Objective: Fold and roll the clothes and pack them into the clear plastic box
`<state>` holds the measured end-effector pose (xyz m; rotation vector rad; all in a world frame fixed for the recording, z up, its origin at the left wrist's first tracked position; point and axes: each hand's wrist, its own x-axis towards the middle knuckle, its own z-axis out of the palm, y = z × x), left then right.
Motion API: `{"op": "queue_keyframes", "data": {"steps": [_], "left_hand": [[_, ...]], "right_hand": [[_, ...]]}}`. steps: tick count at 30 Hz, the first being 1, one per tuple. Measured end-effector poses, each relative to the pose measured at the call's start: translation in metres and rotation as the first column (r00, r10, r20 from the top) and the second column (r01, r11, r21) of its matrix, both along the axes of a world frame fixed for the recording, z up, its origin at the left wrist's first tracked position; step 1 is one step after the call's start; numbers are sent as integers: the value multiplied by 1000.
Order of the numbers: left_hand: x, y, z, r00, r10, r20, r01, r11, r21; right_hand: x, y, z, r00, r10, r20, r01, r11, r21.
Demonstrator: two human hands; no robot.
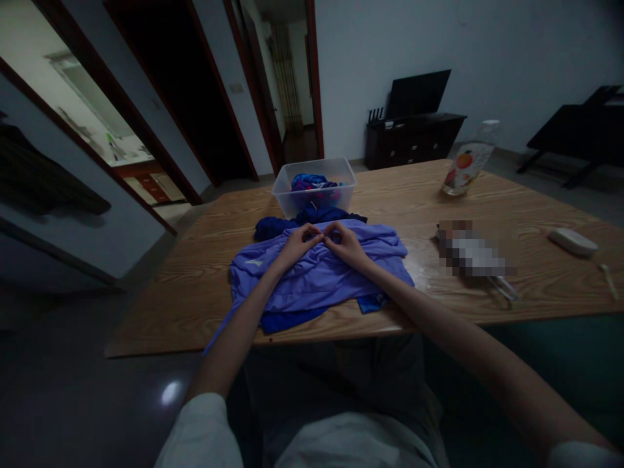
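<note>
A crumpled light purple garment (pixel 302 286) with a small pale logo lies across the table in front of me. Both hands meet near its upper edge, fingertips almost touching. My left hand (pixel 303 242) is closed, thumb and fingers pinching the purple cloth. My right hand (pixel 344 242) pinches it in the same way from the other side. Any small thing between the fingertips is too fine to make out. Behind my hands, a dark blue garment (pixel 273 227) lies bunched; more blue cloth (pixel 292 320) shows beneath the purple one at the front.
A clear plastic bin (pixel 287 203) holding blue and multicoloured cloth stands behind the garments. On the right are a clear bottle (pixel 463 169) with a fruit label, a blurred-out item (pixel 472 255) and a white oblong object (pixel 572 242). The wooden table's (pixel 185 348) front edge is close to me.
</note>
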<state>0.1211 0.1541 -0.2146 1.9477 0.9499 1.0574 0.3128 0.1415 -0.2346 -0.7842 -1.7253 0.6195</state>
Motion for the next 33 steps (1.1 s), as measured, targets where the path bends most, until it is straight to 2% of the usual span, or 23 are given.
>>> {"op": "queue_keyframes", "data": {"steps": [7, 15, 20, 27, 33], "left_hand": [[1, 0, -2, 999, 8, 50, -6, 999, -32], [2, 3, -4, 997, 3, 73, -5, 1000, 20], [1, 4, -4, 1000, 18, 13, -18, 998, 54], [1, 2, 0, 999, 48, -7, -47, 997, 67], [2, -2, 3, 999, 17, -34, -16, 1000, 20]], "right_hand": [[2, 0, 3, 1000, 29, -2, -29, 999, -34], [3, 4, 2, 998, 65, -12, -66, 997, -49], [5, 6, 1, 996, 85, -32, -88, 992, -88], [5, 7, -1, 994, 79, -71, -84, 994, -74], [3, 7, 0, 995, 70, -71, -75, 994, -75]]}}
